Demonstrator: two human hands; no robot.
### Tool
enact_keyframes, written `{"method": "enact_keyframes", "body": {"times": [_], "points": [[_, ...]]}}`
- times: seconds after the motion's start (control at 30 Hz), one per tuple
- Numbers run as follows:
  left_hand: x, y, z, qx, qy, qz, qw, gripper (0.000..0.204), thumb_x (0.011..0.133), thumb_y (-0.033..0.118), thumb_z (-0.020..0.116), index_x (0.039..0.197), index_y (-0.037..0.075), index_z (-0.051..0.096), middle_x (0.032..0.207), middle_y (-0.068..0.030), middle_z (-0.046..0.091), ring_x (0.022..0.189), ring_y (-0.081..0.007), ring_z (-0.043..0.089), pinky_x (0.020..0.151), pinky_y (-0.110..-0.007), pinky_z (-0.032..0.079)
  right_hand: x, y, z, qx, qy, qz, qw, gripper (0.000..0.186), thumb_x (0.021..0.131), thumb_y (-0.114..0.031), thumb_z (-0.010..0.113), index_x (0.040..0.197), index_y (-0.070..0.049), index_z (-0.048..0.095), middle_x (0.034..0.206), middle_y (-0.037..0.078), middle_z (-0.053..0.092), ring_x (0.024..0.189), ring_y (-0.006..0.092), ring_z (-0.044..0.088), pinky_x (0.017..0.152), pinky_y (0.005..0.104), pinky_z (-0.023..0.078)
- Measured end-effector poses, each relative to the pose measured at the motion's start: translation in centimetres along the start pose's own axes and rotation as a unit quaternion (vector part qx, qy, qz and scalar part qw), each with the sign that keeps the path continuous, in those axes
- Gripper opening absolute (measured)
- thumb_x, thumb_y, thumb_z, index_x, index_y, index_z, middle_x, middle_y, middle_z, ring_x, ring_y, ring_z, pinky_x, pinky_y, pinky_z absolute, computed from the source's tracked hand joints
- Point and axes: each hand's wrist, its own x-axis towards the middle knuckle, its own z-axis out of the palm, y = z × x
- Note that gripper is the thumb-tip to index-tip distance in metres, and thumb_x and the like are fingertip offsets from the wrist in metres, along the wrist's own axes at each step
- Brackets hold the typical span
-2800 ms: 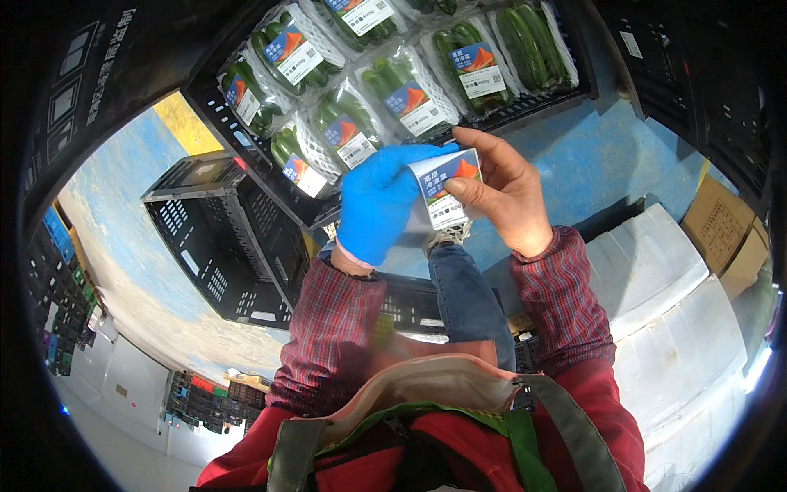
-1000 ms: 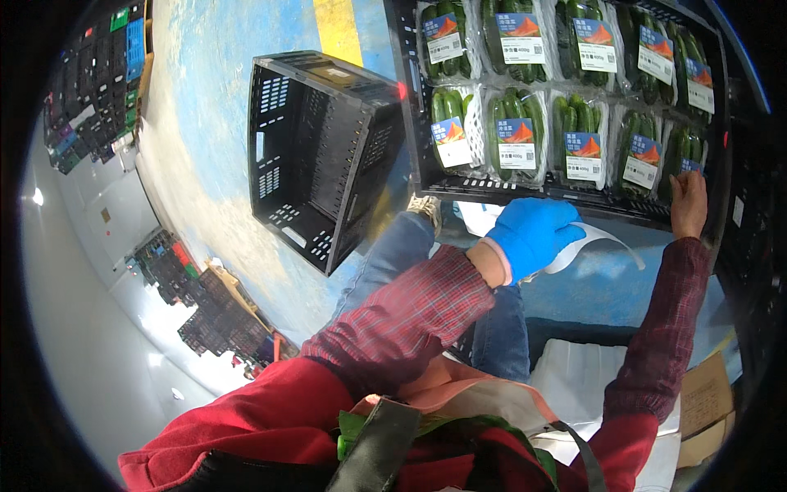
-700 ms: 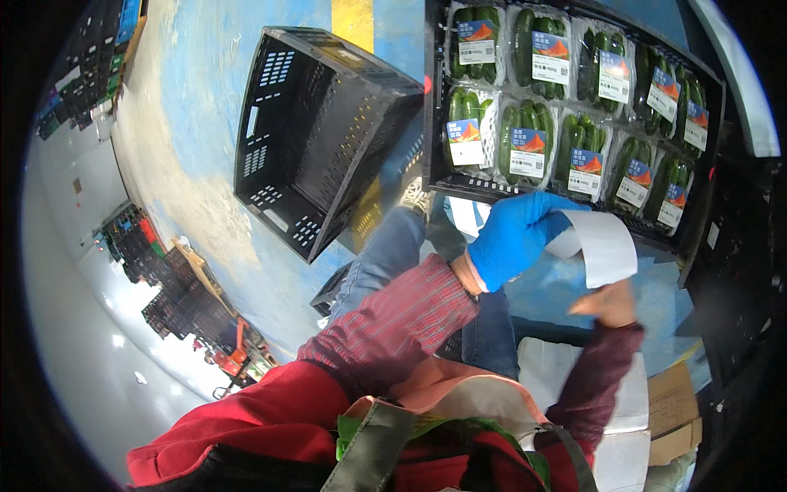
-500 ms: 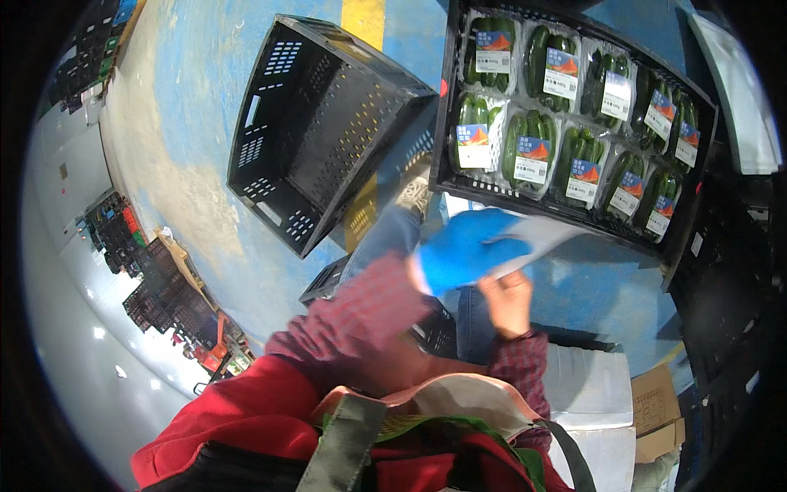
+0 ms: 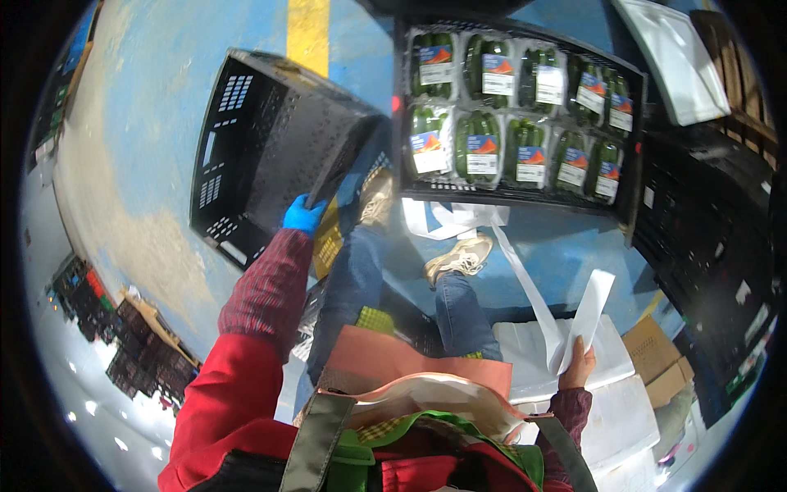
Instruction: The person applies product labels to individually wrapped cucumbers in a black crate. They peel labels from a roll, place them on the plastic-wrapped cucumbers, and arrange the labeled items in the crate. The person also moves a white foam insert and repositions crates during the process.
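My left hand (image 5: 303,215), in a blue glove, grips the rim of an empty black plastic crate (image 5: 275,156) lying tilted at the left. My bare right hand (image 5: 578,361) grasps a long white paper strip (image 5: 592,295) above the white boxes at lower right; the strip trails up to loose loops near my shoes. A second black crate (image 5: 631,197) at upper centre holds several trays of cucumbers (image 5: 478,148), wrapped in film with blue, orange and white labels.
Blue floor with a yellow line (image 5: 307,25) lies around me. White boxes (image 5: 613,410) and a brown carton (image 5: 648,348) are at lower right, dark crates (image 5: 697,246) and a white panel (image 5: 668,57) at the right. Stacked crates (image 5: 127,361) stand far left.
My left hand has left the cucumber crate and paper for the empty crate. My right hand has moved down and rightward with the strip, after earlier touching a pack's label.
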Motion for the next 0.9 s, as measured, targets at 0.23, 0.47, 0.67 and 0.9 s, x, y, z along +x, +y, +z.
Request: {"method": "enact_keyframes", "body": {"times": [0.23, 0.47, 0.67, 0.9], "points": [[-7.6, 5.1, -17.0, -0.021, 0.014, -0.02, 0.999, 0.025, 0.087, 0.024, 0.073, 0.101, 0.004, 0.067, 0.065, -0.002, 0.06, 0.051, -0.0101, 0.051, 0.046, -0.031, 0.041, -4.6, 16.1, -25.7, -0.344, 0.22, 0.148, 0.901, 0.034, 0.09, -0.021, 0.067, 0.105, 0.01, 0.064, 0.099, 0.019, 0.07, 0.088, 0.0272, 0.067, 0.08, 0.0386, 0.052], [-21.0, 12.9, -25.9, 0.009, -0.09, 0.056, 0.994, 0.017, 0.083, 0.011, 0.073, 0.097, 0.004, 0.067, 0.064, -0.0007, 0.059, 0.049, -0.0089, 0.051, 0.043, -0.028, 0.041, -10.9, 14.4, -32.7, -0.405, 0.247, 0.132, 0.87, 0.056, 0.083, -0.031, 0.07, 0.119, 0.011, 0.058, 0.108, 0.029, 0.068, 0.106, 0.0397, 0.065, 0.093, 0.0423, 0.05], [-30.4, 16.9, -25.0, -0.022, -0.096, 0.064, 0.993, 0.019, 0.083, 0.013, 0.075, 0.097, 0.002, 0.069, 0.069, -0.0019, 0.066, 0.052, -0.0091, 0.056, 0.047, -0.028, 0.045, -12.2, 3.4, -17.3, -0.41, -0.021, -0.006, 0.912, 0.074, 0.08, -0.011, 0.07, 0.146, -0.01, 0.039, 0.126, 0.026, 0.059, 0.118, 0.0398, 0.057, 0.1, 0.0443, 0.046], [-32.6, 18.3, -25.1, -0.039, -0.075, 0.06, 0.995, 0.015, 0.085, 0.012, 0.073, 0.098, 0.006, 0.066, 0.066, -0.0031, 0.062, 0.049, -0.0118, 0.056, 0.044, -0.028, 0.043, -10.3, -0.2, -11.8, -0.271, 0.009, -0.2, 0.941, 0.032, 0.08, -0.014, 0.071, 0.112, -0.007, 0.067, 0.104, 0.025, 0.068, 0.098, 0.0424, 0.064, 0.089, 0.046, 0.051]]}}
